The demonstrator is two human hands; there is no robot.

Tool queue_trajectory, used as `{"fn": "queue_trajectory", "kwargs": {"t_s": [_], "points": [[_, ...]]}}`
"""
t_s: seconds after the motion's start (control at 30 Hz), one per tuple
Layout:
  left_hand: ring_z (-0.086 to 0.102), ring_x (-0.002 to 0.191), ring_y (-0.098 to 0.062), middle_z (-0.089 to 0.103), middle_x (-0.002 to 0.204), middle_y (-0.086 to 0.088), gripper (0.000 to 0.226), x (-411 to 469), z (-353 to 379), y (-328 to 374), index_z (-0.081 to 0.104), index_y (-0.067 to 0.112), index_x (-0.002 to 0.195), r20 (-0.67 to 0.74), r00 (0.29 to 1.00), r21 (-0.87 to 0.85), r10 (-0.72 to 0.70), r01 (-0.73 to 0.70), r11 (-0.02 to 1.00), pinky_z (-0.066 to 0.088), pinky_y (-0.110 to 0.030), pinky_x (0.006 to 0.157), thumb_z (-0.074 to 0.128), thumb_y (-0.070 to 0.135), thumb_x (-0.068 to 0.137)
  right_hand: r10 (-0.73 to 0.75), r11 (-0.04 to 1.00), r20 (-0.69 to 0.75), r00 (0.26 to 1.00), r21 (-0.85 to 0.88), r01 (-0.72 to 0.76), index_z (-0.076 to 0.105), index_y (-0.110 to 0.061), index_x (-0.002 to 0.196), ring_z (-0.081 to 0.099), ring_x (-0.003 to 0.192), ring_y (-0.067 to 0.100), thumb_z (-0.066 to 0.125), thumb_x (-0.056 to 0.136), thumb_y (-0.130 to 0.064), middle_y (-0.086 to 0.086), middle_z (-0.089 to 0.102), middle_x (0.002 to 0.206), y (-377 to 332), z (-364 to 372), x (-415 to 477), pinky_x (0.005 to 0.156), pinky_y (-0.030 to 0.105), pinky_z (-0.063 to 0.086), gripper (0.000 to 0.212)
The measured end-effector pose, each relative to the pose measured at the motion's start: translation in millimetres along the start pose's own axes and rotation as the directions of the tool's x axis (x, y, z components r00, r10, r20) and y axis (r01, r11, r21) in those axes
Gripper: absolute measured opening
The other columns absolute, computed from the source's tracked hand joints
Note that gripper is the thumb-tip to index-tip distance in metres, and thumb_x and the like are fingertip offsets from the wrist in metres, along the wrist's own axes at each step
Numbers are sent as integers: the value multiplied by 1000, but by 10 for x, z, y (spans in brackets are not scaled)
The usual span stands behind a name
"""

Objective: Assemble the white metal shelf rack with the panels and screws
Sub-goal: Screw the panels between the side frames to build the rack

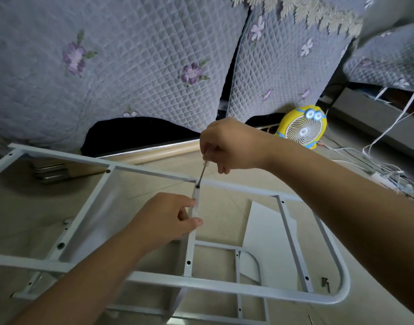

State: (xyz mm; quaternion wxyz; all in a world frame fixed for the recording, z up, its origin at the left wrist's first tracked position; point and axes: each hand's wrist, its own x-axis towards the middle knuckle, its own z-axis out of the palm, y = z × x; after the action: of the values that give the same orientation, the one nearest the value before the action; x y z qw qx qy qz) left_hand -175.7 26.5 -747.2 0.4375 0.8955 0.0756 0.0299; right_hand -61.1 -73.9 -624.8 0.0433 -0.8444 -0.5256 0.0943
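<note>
the white metal frame [224,287] lies over the tiled floor [224,174], its rounded corner toward the right. at the frame's middle crossbar [189,250], the left hand [166,216] pinches the bar between thumb and forefinger. the right hand [231,144], above the frame's far rail, is curled round a screwdriver [202,173] whose tip sits in a screw [197,186] at the crossbar's far end. a white panel [267,231] lies beneath the frame; loose screws [326,284] lie inside its rounded corner. a yellow fan [303,129] stands beyond the frame.
</note>
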Motion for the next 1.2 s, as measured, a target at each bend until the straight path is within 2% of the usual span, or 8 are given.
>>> {"fn": "queue_trajectory", "kwargs": {"t_s": [0.13,0.33,0.6,0.73,0.83,0.93,1.1,1.2], "points": [[55,67,-3,61,72,8,49,-4,9,-2,51,23,130,-12,1000,-12,2,-2,1000,45,-16,71,65,32,84,83,995,30,996,-60,-81,56,-4,90,59,48,14,49,94,-16,5,59,59,-28,-60,44,49,9,42,15],[58,73,-3,62,75,10,48,8,12,-18,52,24,130,-1,1000,2,6,-6,1000,46,-18,77,64,34,84,142,976,-60,988,-156,-150,64,3,102,59,95,27,52,92,-17,16,65,102,-113,-47,164,74,29,43,26],[59,75,-5,61,74,11,49,1,5,13,50,25,131,5,1000,64,12,-12,998,47,-18,79,62,36,85,344,930,-201,917,-59,-361,50,-10,70,45,70,18,51,87,-9,1,45,66,-202,113,148,50,22,34,17],[60,74,-8,64,77,2,48,-37,27,24,50,23,131,-17,1000,51,-2,2,999,47,-18,75,62,33,86,323,942,-250,913,-14,-337,60,1,90,53,79,23,51,89,-13,12,61,91,-87,171,45,63,25,35,17],[60,72,-10,63,75,2,47,-87,34,82,51,22,131,-37,999,70,-18,20,997,47,-21,73,62,31,86,317,948,-319,893,104,-300,64,-3,88,50,59,15,52,91,-16,4,59,76,33,170,-200,58,20,31,18],[59,78,-10,65,86,5,41,-76,41,131,55,21,127,-63,998,213,-25,38,976,48,-25,75,59,32,87,437,880,-443,783,391,-269,60,-13,77,48,34,5,51,91,-12,-6,51,52,231,248,-515,46,9,36,16],[48,112,-22,51,120,-3,35,-15,163,322,61,12,116,-89,984,606,154,-69,792,42,-32,90,56,30,87,721,654,-478,501,708,-266,64,-13,102,54,46,-5,46,93,-8,-4,59,67,734,642,-1257,53,10,42,21],[62,88,-34,63,95,-13,33,-8,501,554,71,3,90,-89,924,560,371,-262,786,52,-39,72,57,30,79,853,514,-445,274,806,-293,62,-9,113,57,53,-9,47,93,-8,2,62,84,1000,975,-1836,53,9,43,24]]}}
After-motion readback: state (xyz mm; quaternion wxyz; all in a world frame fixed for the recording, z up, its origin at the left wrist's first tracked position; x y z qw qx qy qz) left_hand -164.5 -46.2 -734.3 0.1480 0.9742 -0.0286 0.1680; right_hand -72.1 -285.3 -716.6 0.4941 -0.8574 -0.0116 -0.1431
